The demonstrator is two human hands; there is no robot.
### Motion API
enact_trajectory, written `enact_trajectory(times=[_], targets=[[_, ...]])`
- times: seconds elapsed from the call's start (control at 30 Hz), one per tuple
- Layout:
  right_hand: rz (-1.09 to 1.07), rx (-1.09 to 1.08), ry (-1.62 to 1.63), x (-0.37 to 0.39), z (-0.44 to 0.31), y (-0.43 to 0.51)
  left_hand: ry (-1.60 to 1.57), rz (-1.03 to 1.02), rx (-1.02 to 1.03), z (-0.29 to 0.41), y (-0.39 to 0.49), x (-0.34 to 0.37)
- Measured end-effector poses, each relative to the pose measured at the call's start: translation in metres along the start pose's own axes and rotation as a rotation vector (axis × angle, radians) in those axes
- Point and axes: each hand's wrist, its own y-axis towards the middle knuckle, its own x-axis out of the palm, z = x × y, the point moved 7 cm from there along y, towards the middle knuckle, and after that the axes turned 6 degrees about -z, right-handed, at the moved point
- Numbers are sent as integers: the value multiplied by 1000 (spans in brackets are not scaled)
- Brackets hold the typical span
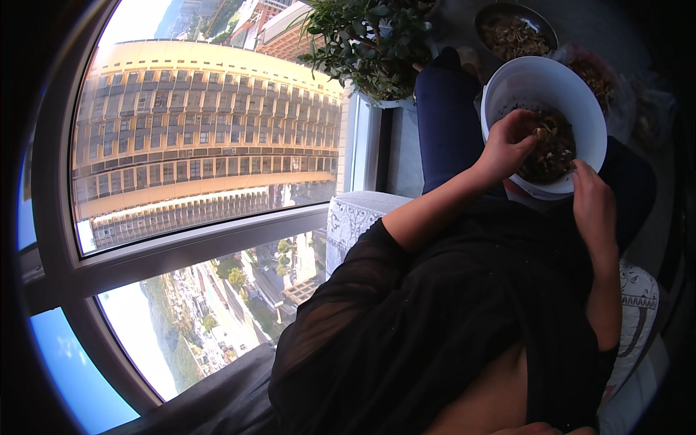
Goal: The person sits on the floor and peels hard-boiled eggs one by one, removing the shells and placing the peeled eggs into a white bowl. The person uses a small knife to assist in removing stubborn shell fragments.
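Note:
A white plastic bucket [503,81] stands between my knees, with dark brown dried bits and a few pale flecks [549,157] at its bottom. My left hand [508,142] reaches over its left rim, thumb and fingers pinching a small yellowish dried piece [544,132] above those bits. At the near right rim is my right hand [594,198], its fingers bent together and the fingertips just over the inner wall. Whether they pinch the rim or a tiny bit is too small to tell.
Beyond the bucket sits a metal bowl [514,35] of light brown dried pieces. A plastic bag [592,76] with similar brown pieces lies right of it, another clear bag [650,106] farther right. A potted leafy plant [375,54] stands left, beside the large window [217,239].

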Motion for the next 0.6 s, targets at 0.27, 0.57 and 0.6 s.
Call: enact_trajectory(times=[0.27, 0.57, 0.6], targets=[[-49, 32, 40, -3, 3, -3, 172, 33, 44, 5, -1, 2], [-53, -23, 79, 4, -6, -3, 515, 36, 220, 20, -5, 8], [-46, -17, 86, 4, -5, -3, 516, 34, 215, 19, -5, 8]])
